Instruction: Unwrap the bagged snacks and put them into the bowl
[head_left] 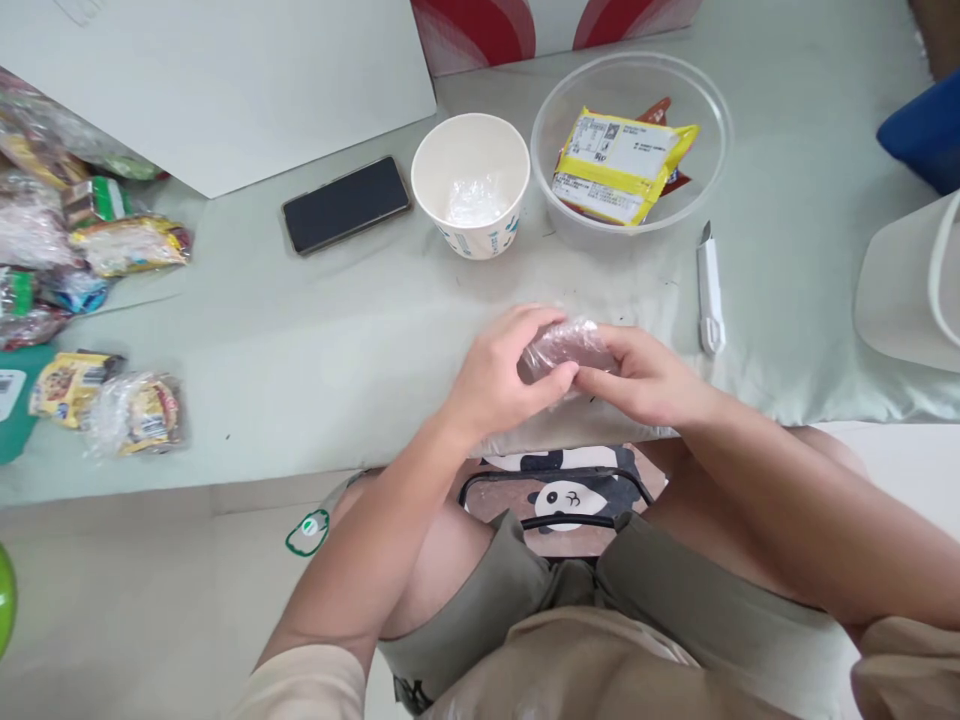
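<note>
Between my two hands, low over the front of the table, is a small bundle of crinkled clear plastic wrap (pixel 568 343). My left hand (pixel 504 372) curls round its left side, the thumb along the near edge. My right hand (pixel 646 375) pinches its right side between thumb and fingers. Whatever the wrap may enclose is hard to make out. Just beyond stands a white paper cup (pixel 471 150) with clear plastic at its bottom. Right of it, a clear plastic bowl (pixel 551 215) holds yellow and white packets (pixel 619 160). A white utility knife (pixel 709 295), blade tip out, lies right of my hands.
A black phone (pixel 347 205) lies left of the cup, near a large white panel (pixel 247 90). Wrapped snack packs (pixel 131 245) pile up at the left, with a plastic-wrapped bundle (pixel 146 412) near the front edge. A white bin (pixel 904 280) stands at the right edge.
</note>
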